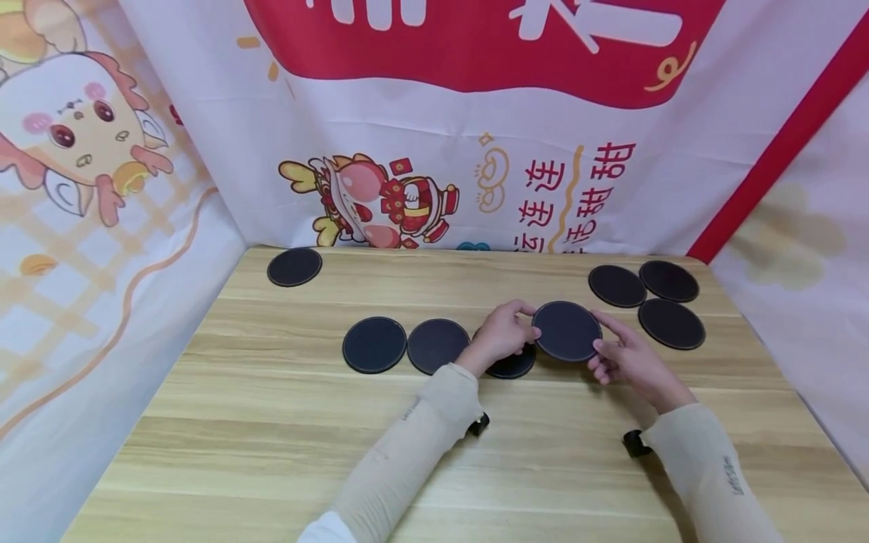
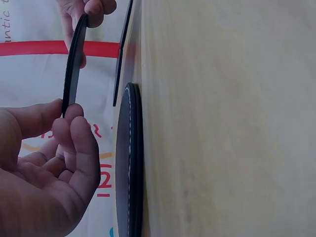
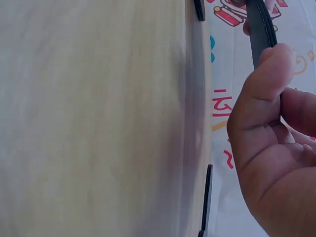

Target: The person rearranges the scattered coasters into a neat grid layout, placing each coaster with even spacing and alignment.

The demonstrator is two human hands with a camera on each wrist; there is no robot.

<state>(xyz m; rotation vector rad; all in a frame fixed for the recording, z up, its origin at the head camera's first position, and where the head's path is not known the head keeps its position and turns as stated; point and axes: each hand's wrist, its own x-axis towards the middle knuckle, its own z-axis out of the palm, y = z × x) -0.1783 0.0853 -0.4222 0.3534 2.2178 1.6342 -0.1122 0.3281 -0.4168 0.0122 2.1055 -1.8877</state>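
Note:
Between both hands, a round black coaster (image 1: 566, 331) with a stitched rim is held raised over the table. My left hand (image 1: 504, 332) pinches its left edge between thumb and fingers; the left wrist view shows that grip (image 2: 64, 148) edge-on. On the opposite edge, my right hand (image 1: 631, 358) pinches the coaster, thumb on one face and fingers on the other, as the right wrist view also shows (image 3: 271, 123). Below the left hand lies another black coaster (image 1: 512, 363), partly hidden by that hand. Left of it, two more coasters (image 1: 374, 345) (image 1: 437, 345) lie side by side in a row.
At the table's back right, three black coasters (image 1: 672, 323) lie close together. A single coaster (image 1: 294, 267) sits at the back left corner. Printed cloth (image 1: 407, 113) hangs behind the wooden table (image 1: 271, 452) and along its sides.

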